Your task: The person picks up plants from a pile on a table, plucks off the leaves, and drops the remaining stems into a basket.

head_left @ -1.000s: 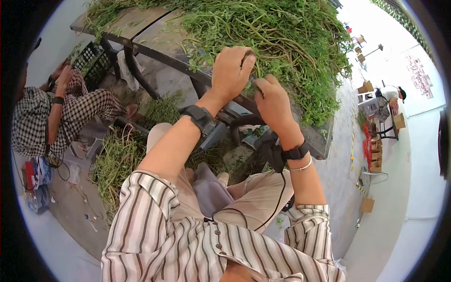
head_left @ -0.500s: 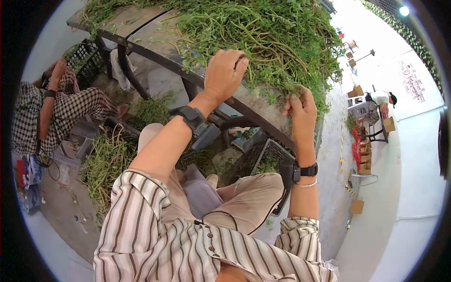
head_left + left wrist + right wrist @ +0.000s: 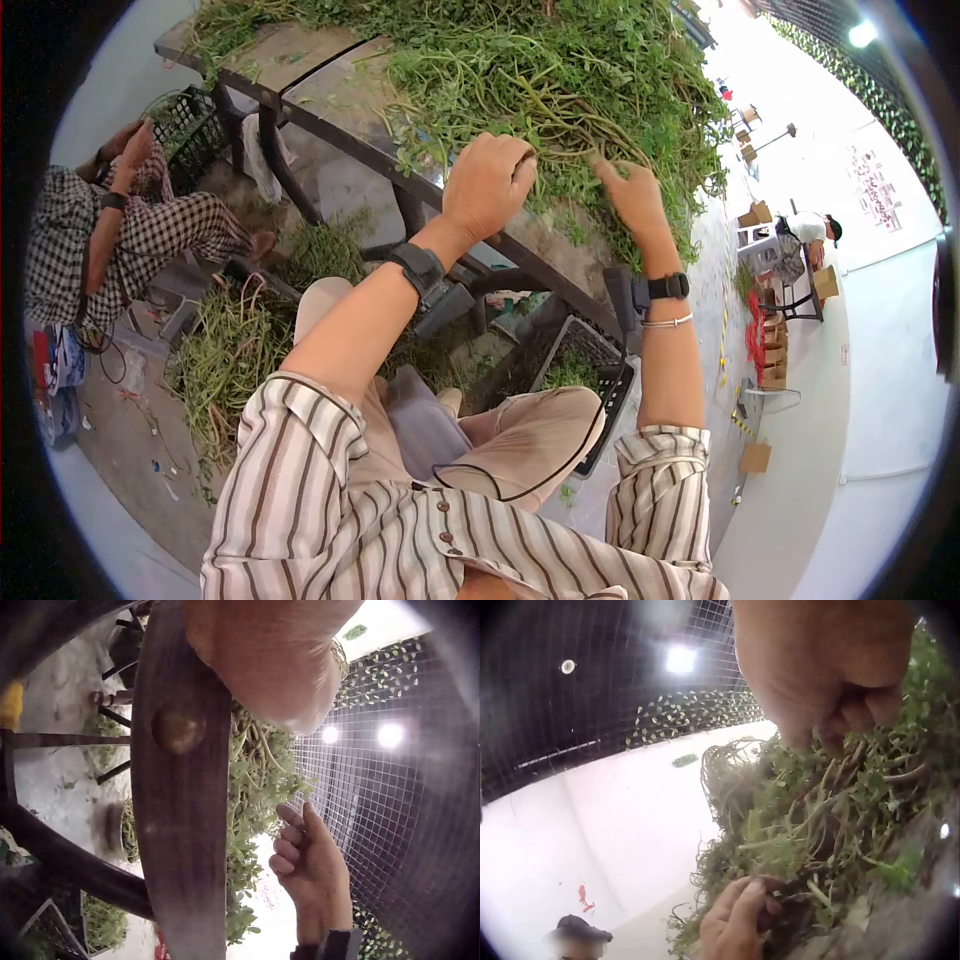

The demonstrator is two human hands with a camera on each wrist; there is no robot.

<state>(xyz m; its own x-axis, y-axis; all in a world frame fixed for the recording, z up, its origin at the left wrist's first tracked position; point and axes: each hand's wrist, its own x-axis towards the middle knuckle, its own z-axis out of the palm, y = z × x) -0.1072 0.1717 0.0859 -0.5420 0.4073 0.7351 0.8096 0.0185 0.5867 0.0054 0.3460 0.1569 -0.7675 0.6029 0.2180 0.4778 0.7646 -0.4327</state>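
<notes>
A large heap of leafy green plants with long stems covers much of the dark-edged table. My left hand is held over the table's near edge, fingers curled under and thumb against the forefinger. Seen in the right wrist view, that left hand pinches at stems, though its palm is hidden. My right hand reaches to the heap's near side, thumb and forefinger apart. Its fingers lie loosely bent among the stems in the right wrist view, and the left wrist view shows the same hand beside a small leafy tip.
Below the table edge, a black crate with greens stands by my knee. More plants are heaped on the floor to the left. Another person sits there near a second black crate. A further person is far right.
My right hand has moved away from beside the left hand, first rightward, then forward into the heap. The left hand keeps its curled pose near the table edge.
</notes>
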